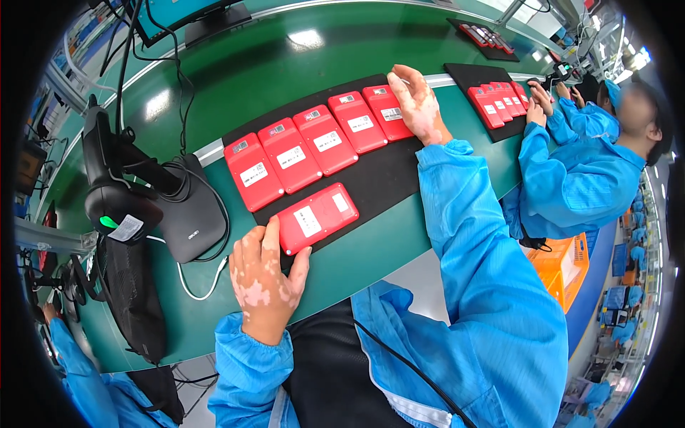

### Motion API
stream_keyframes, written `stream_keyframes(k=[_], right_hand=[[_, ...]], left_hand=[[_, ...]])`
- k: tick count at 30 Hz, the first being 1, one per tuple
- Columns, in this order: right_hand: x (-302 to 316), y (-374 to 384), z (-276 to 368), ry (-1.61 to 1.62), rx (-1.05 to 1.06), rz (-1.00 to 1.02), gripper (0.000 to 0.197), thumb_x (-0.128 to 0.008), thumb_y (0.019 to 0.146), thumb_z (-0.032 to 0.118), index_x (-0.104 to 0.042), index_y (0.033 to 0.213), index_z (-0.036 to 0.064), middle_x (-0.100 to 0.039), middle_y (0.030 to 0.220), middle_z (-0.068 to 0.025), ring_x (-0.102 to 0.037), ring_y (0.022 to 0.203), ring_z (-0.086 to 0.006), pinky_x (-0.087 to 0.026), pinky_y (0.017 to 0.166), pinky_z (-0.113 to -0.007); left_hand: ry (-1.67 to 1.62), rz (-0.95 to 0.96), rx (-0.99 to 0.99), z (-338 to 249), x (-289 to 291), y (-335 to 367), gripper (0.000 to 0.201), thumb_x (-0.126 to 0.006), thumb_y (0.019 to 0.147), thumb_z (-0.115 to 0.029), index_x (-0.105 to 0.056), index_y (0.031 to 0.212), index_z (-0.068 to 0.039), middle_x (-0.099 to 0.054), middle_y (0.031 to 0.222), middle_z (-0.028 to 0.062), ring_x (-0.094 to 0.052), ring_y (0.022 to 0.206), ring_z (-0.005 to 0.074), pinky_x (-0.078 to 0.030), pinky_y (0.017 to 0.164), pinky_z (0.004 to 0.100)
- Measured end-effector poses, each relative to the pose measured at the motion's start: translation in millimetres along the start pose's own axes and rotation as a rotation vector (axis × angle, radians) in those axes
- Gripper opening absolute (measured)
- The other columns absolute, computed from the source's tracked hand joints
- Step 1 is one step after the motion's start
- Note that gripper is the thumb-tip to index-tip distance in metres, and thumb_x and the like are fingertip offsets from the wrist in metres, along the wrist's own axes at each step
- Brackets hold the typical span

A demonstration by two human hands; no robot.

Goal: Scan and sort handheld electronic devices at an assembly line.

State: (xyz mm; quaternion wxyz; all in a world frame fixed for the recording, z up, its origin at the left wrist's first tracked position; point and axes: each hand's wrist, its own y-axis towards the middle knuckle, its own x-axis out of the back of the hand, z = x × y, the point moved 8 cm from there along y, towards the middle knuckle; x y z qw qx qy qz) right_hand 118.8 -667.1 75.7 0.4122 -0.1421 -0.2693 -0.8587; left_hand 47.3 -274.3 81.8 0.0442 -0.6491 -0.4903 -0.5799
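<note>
My left hand [265, 282] is at the near-left corner of a red rectangular device [325, 217], fingers along its left edge and thumb against its near edge. This device lies face down, white labels up, on a black mat [389, 171]. Behind it, several like red devices stand side by side in a slanted row, among them a leftmost one [246, 189] and a middle one [325, 153]. My right hand [422, 107] is bent round the far right end of the row, gripping the rightmost red device [385, 107]; its right edge is hidden under the hand.
On the left, a black barcode scanner [107, 192] with a green light sits on a stand with a flat black base [193, 221], cables around it. A black bag [132, 299] lies nearby. At right, a co-worker [585, 164] handles red devices on another mat [464, 78]. An orange crate [571, 271] stands below.
</note>
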Motion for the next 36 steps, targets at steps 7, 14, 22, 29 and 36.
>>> stream_keyframes(k=[7, 14, 22, 29, 36], right_hand=[[11.1, -88.9, 70.5, -0.180, 0.509, -0.138, 0.029, -0.078, 0.095, 0.014, -0.067, 0.118, 0.0017, -0.071, 0.111, -0.0167, -0.071, 0.101, -0.0330, -0.058, 0.089, -0.042], [-14.2, -158.5, 100.7, -0.220, 0.622, 0.220, 0.044, -0.090, 0.083, 0.023, -0.068, 0.116, 0.0051, -0.072, 0.115, -0.0183, -0.070, 0.105, -0.0354, -0.057, 0.091, -0.044], [-26.8, -147.8, 81.7, -0.366, 0.678, 0.475, 0.066, -0.095, 0.070, 0.050, -0.070, 0.115, 0.0089, -0.068, 0.122, -0.0141, -0.065, 0.117, -0.0354, -0.053, 0.099, -0.049], [-74.5, -67.9, 70.4, -0.321, 0.739, 0.421, 0.060, -0.098, 0.069, 0.045, -0.074, 0.110, 0.0084, -0.069, 0.125, -0.0139, -0.065, 0.118, -0.0355, -0.053, 0.102, -0.048], [-161.2, 33.2, 61.6, -0.378, 0.712, 0.420, 0.056, -0.092, 0.077, 0.049, -0.077, 0.113, 0.0082, -0.072, 0.121, -0.0135, -0.066, 0.119, -0.0339, -0.052, 0.106, -0.046]], left_hand=[[-0.062, 0.016, 0.049, 5.5, 1.8, -4.6, 0.076, -0.089, 0.081, -0.030, -0.056, 0.142, 0.000, -0.059, 0.125, 0.0180, -0.060, 0.106, 0.0362, -0.049, 0.091, 0.0475], [-0.102, 0.023, 0.056, 11.8, 0.7, -2.2, 0.087, -0.090, 0.080, -0.033, -0.050, 0.148, 0.002, -0.057, 0.130, 0.0201, -0.059, 0.112, 0.0383, -0.048, 0.095, 0.0481], [-0.123, 0.107, 0.098, 12.7, 25.8, -42.9, 0.083, -0.090, 0.079, -0.024, -0.050, 0.148, 0.001, -0.057, 0.136, 0.0204, -0.060, 0.114, 0.0398, -0.047, 0.098, 0.0500], [-0.114, 0.121, 0.079, 9.1, 23.8, -41.3, 0.073, -0.088, 0.081, -0.023, -0.055, 0.142, 0.001, -0.061, 0.129, 0.0175, -0.061, 0.110, 0.0379, -0.048, 0.094, 0.0483], [-0.049, 0.216, 0.059, 8.2, 13.5, -40.7, 0.072, -0.086, 0.084, -0.030, -0.056, 0.143, -0.001, -0.062, 0.132, 0.0157, -0.061, 0.112, 0.0365, -0.047, 0.095, 0.0502]])
